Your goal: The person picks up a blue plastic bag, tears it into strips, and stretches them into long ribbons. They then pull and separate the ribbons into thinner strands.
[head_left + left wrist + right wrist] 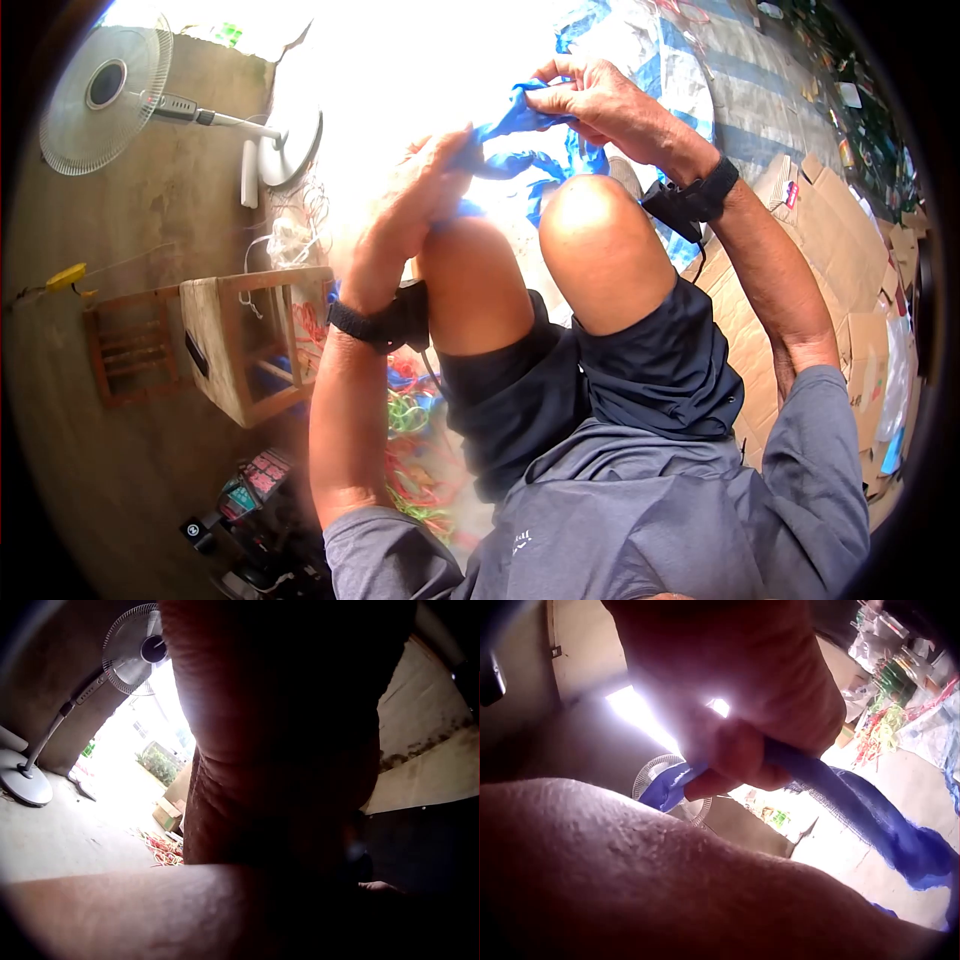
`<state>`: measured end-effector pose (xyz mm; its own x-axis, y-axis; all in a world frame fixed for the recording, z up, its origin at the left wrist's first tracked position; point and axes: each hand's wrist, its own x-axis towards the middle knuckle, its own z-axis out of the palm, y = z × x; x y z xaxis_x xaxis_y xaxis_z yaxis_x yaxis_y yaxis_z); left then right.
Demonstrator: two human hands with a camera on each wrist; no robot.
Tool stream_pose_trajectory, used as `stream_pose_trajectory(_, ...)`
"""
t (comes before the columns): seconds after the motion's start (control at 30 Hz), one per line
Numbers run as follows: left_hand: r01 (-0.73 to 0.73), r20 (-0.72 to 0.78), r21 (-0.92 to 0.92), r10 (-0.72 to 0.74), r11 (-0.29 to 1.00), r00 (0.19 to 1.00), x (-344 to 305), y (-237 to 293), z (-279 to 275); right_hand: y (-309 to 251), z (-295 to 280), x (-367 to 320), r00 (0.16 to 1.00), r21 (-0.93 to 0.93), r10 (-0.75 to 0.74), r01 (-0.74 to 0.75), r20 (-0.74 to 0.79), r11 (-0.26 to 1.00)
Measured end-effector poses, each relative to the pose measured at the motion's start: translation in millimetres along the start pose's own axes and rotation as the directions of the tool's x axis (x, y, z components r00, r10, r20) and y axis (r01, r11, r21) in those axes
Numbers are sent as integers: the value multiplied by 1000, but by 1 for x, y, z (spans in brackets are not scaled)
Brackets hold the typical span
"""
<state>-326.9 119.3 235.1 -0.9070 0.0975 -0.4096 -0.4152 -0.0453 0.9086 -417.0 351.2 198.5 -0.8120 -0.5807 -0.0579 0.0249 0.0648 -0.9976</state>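
A twisted strip of blue material point(515, 118) stretches between the two hands above the knees in the head view. The right hand point(605, 108) pinches its upper end between thumb and fingers. At the other end the left hand point(425, 185) has its fingers curled round the strip, washed out by glare. In the right wrist view the blue strip point(855, 806) passes through the curled fingers of the right hand point(742, 712) and hangs down in loose folds. The left hand point(277, 727) is a dark shape in the left wrist view, its fingers hidden.
A white standing fan point(107, 84) is at the upper left, with a wooden-framed stool point(225, 350) below it. Red and green strings point(410, 415) lie on the floor beside the left leg. Flattened cardboard point(830, 235) and a blue-striped sheet point(745, 85) are on the right.
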Motion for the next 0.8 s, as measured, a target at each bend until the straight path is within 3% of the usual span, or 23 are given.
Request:
stream_pose_trajectory(0.07,13,-16,133,-11,991,1000,0,1,2,-3,4,3,1000,-16,-25,25,-15,1000)
stream_pose_trajectory(0.2,30,-71,85,-24,996,997,-6,8,16,-14,11,11,999,-150,-29,26,-18,988)
stream_pose_trajectory(0.3,-72,84,267,51,961,995,-5,13,22,-24,16,12,992,-192,-127,122,-15,974)
stream_pose_trajectory(0.5,-210,96,306,190,929,977,3,6,25,-22,22,26,972,-308,-213,235,103,922)
stream_pose_trajectory(0.6,-175,77,371,157,912,985,-2,13,27,-25,22,25,970,-346,-219,241,101,907)
stream_pose_trajectory(0.73,-202,38,314,200,928,979,-4,10,29,-35,31,20,991,-367,-102,126,84,922)
stream_pose_trajectory(0.8,-98,-27,170,104,981,994,-8,14,29,-30,30,20,990,-247,-91,115,108,962)
